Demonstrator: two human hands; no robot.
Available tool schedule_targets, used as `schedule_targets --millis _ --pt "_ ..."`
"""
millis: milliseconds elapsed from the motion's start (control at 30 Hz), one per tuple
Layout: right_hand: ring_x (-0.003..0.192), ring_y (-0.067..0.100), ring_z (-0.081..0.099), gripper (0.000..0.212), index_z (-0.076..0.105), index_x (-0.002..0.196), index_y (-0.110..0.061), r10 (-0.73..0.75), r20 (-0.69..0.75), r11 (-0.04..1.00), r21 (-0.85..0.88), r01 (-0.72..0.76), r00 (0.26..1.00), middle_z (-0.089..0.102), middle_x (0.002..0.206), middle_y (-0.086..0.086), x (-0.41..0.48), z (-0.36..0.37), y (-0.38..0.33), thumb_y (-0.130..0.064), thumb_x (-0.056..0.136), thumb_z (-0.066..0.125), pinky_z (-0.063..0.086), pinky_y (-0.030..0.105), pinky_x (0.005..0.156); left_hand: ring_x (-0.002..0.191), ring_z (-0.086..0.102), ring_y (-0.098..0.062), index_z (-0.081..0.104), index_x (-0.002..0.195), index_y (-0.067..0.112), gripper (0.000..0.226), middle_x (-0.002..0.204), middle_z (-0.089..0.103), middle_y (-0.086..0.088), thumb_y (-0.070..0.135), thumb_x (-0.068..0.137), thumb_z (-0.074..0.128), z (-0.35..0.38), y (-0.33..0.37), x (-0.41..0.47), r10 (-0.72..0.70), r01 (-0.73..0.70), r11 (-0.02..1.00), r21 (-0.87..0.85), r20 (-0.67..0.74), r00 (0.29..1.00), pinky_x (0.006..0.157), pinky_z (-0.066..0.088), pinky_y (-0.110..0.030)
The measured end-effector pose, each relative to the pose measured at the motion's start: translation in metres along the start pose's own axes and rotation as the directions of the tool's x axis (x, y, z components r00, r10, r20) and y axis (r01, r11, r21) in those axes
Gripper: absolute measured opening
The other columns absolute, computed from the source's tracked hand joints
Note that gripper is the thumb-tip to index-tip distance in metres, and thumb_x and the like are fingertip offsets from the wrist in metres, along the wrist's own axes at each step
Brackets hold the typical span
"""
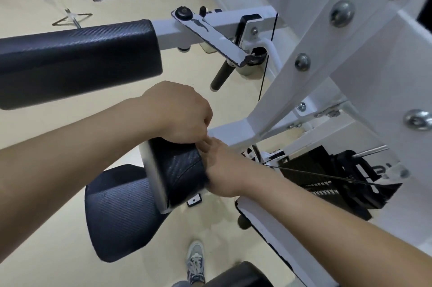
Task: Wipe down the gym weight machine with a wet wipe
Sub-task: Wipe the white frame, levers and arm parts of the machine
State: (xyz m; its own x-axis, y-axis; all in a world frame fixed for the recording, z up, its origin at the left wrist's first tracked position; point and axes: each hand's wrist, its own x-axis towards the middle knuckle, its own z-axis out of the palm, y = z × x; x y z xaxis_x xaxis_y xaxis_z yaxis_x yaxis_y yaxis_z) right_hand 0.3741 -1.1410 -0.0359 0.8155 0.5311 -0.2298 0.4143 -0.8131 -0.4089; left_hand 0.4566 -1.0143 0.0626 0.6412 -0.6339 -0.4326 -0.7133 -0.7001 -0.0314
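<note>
Your left hand (pixel 180 114) is curled closed on top of a small black pad (pixel 180 167), your right hand (pixel 222 170) pressed flat against its side.

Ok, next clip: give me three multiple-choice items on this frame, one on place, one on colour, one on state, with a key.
1. Where do both hands meet?
A. on the small black pad
B. on the long pad at upper left
C. on the weight stack

2. What colour is the machine's frame?
A. red
B. white
C. yellow

3. How is the left hand?
A. flat and open
B. curled in a fist
C. off the machine

Key:
A, the left hand and right hand touch the small black pad.
B, the frame is white.
B, its fingers curl under.
</note>
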Motion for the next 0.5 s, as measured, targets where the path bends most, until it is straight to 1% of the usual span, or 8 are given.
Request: schedule_targets --millis 67,133,167,233,267,367,433,500 --pt "0.151 0.027 0.002 0.072 0.003 0.156 -0.007 0.137 0.079 0.989 -0.074 -0.131 0.987 -0.003 0.164 0.012 -0.019 -0.010 0.023 -0.022 0.093 0.035 0.021 0.042 0.117 0.118 0.048 -0.022 0.061 0.116 0.030 0.035 0.124 0.057 0.004 0.030 0.089 0.039 0.001 0.006 0.006 0.029 -0.032 0.996 0.083 0.040 0.999 0.092 0.048 -0.042" --pt "0.151 0.015 -0.001 0.074 -0.004 0.157 -0.015 0.288 0.105 0.956 -0.083 -0.280 0.952 -0.010 0.164 0.003 -0.041 -0.020 0.046 -0.004 0.096 0.037 0.017 0.031 0.118 0.118 0.048 -0.024 0.056 0.123 0.025 0.036 0.126 0.054 0.000 0.027 0.091 0.040 0.002 0.016 0.020 0.054 -0.060 0.988 0.140 0.048 0.997 0.090 0.049 -0.041" --pt "0.149 0.008 0.013 0.072 0.004 0.157 -0.020 0.320 0.055 0.947 -0.044 -0.318 0.946 0.002 0.165 0.000 -0.050 -0.024 0.052 0.000 0.096 0.037 0.024 0.024 0.114 0.115 0.050 -0.025 0.055 0.124 0.023 0.035 0.124 0.054 -0.001 0.025 0.091 0.042 0.003 0.024 0.030 0.068 -0.073 0.986 0.149 0.042 0.997 0.086 0.050 -0.039" --pt "0.106 -0.016 0.043 0.055 0.030 0.151 -0.026 0.357 -0.104 0.934 0.069 -0.351 0.928 0.046 0.143 -0.012 -0.058 -0.021 0.057 -0.007 0.101 0.036 0.033 0.008 0.086 0.111 0.054 -0.026 0.054 0.125 0.020 0.034 0.119 0.056 -0.003 0.021 0.092 0.045 0.009 0.046 0.054 0.093 -0.101 0.978 0.180 0.053 0.994 0.076 0.048 -0.035" --pt "0.088 -0.009 0.047 0.044 0.044 0.143 -0.025 0.367 -0.185 0.929 0.129 -0.348 0.912 0.057 0.122 -0.018 -0.059 -0.018 0.056 -0.012 0.102 0.035 0.033 0.009 0.074 0.110 0.055 -0.026 0.051 0.126 0.018 0.033 0.119 0.056 -0.004 0.020 0.093 0.046 0.014 0.058 0.065 0.100 -0.111 0.974 0.196 0.064 0.993 0.073 0.044 -0.035" --pt "0.091 0.020 0.062 0.031 0.068 0.114 -0.018 0.344 -0.405 0.939 0.167 -0.301 0.847 0.069 0.106 -0.001 -0.057 0.004 0.062 -0.003 0.092 0.051 0.046 0.027 0.073 0.119 0.051 -0.027 0.034 0.141 0.009 0.052 0.132 0.048 -0.008 0.028 0.096 0.051 0.035 0.082 0.086 0.023 -0.035 0.989 0.146 0.086 0.996 0.075 0.040 -0.037" --pt "0.094 0.026 0.066 0.032 0.072 0.111 -0.015 0.444 -0.515 0.895 0.285 -0.342 0.733 0.073 0.103 0.004 -0.064 0.017 0.070 0.001 0.088 0.057 0.052 0.032 0.083 0.131 0.042 -0.030 0.007 0.153 0.003 0.077 0.153 0.026 -0.014 0.036 0.098 0.050 0.049 0.088 0.092 -0.095 0.082 0.992 0.100 0.130 0.987 0.086 0.042 -0.039" --pt "0.095 0.020 0.067 0.029 0.073 0.114 -0.012 0.683 -0.476 0.724 0.542 -0.427 0.554 0.074 0.102 0.003 -0.075 0.023 0.075 -0.002 0.091 0.058 0.050 0.029 0.090 0.139 0.034 -0.033 -0.011 0.153 0.002 0.081 0.162 0.001 -0.016 0.032 0.102 0.044 0.055 0.092 0.093 -0.176 0.159 0.981 0.107 0.164 0.971 0.093 0.041 -0.039"
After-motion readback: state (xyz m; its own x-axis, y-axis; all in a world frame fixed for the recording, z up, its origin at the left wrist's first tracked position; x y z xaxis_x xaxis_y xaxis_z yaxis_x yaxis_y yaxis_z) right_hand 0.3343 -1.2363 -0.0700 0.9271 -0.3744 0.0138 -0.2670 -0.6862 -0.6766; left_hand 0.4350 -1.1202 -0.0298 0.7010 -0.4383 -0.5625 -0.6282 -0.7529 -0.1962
